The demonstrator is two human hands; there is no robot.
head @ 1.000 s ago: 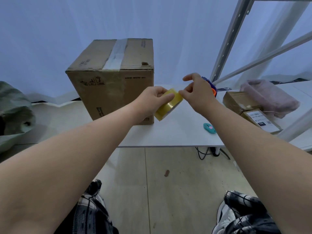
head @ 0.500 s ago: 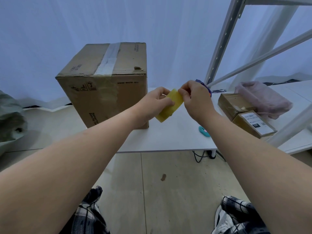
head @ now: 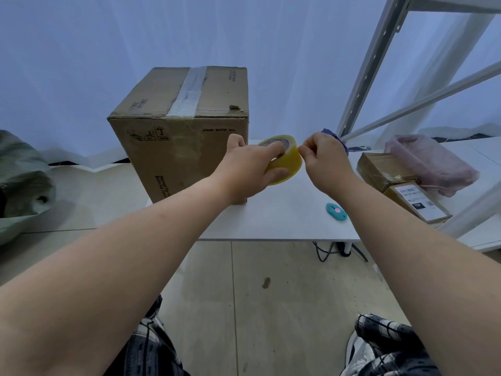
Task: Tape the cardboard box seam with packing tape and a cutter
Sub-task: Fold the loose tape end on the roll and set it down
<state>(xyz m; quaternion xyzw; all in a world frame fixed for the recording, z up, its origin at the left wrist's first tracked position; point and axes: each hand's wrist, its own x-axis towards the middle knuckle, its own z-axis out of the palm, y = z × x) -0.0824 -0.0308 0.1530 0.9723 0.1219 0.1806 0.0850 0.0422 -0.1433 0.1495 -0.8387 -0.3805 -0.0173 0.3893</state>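
A tall cardboard box (head: pixel 187 147) stands on the white table (head: pixel 282 223), with an old strip of pale tape (head: pixel 189 90) along its top seam. My left hand (head: pixel 249 166) grips a yellowish roll of packing tape (head: pixel 288 161) in the air just right of the box, fingers through its core. My right hand (head: pixel 325 161) pinches at the roll's right rim with thumb and forefinger; the loose tape end is too small to make out. A small teal cutter (head: pixel 336 211) lies on the table below my right wrist.
Two small brown parcels (head: pixel 401 185) and a pink padded bag (head: pixel 431 164) lie at the table's right end under a white metal shelf frame (head: pixel 374 66). A purple object (head: pixel 334 138) peeks out behind my right hand. A grey-green sack (head: pixel 21 180) sits on the floor at left. Cables (head: pixel 325 251) hang under the table.
The roll has turned in my left hand so its open core now faces up. My right fingers stay pinched at its rim. The view has shifted slightly.
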